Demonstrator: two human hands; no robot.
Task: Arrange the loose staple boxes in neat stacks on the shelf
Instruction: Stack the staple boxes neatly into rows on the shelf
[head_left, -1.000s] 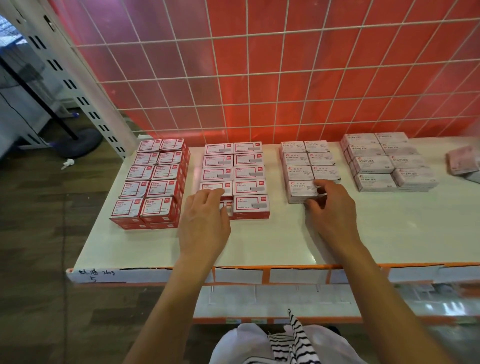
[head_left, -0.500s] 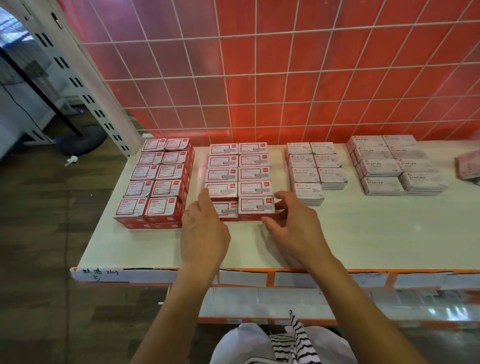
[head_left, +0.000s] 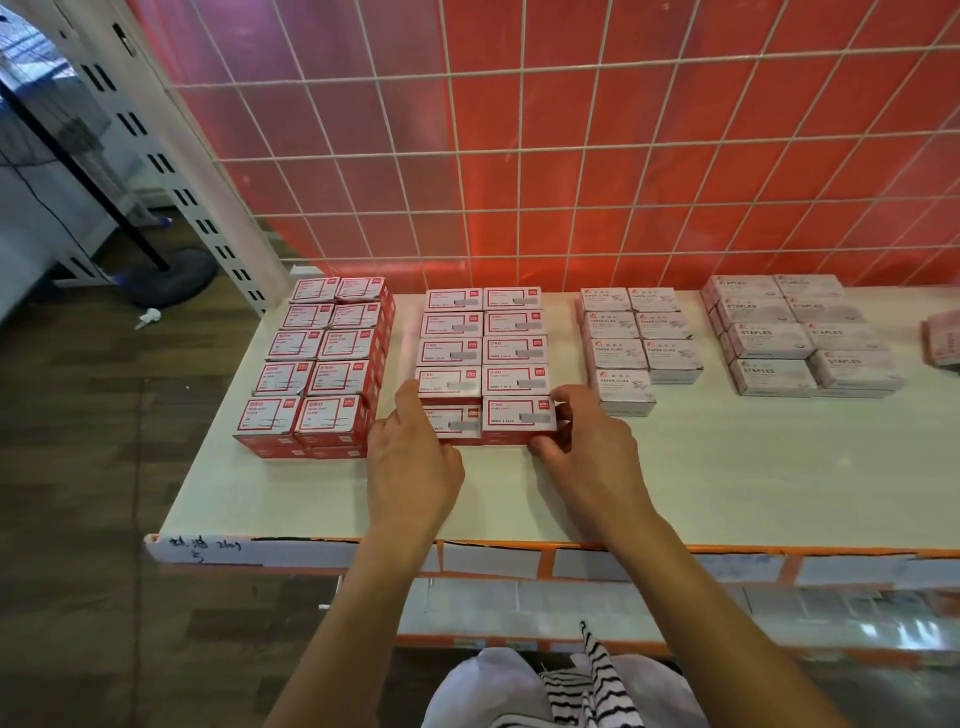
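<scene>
At 12 o'clock on the shelf (head_left: 727, 467), the white-topped staple boxes (head_left: 449, 351) form a two-by-five block, ten tops showing. The right hand (head_left: 592, 457) pinches the front-right box (head_left: 517, 415), thumb on its near face, fingers curled over its far corner. The left hand (head_left: 415, 462) lays a straight index finger against the block's 9 o'clock side (its other fingers are hidden). Too hard a squeeze could skew the rows or topple that front stack. Ten red boxes (head_left: 332, 343) show at 10 o'clock, seven paper-clip boxes (head_left: 618, 353) at 1 o'clock, eight STAPLES boxes (head_left: 769, 340) at 2 o'clock.
</scene>
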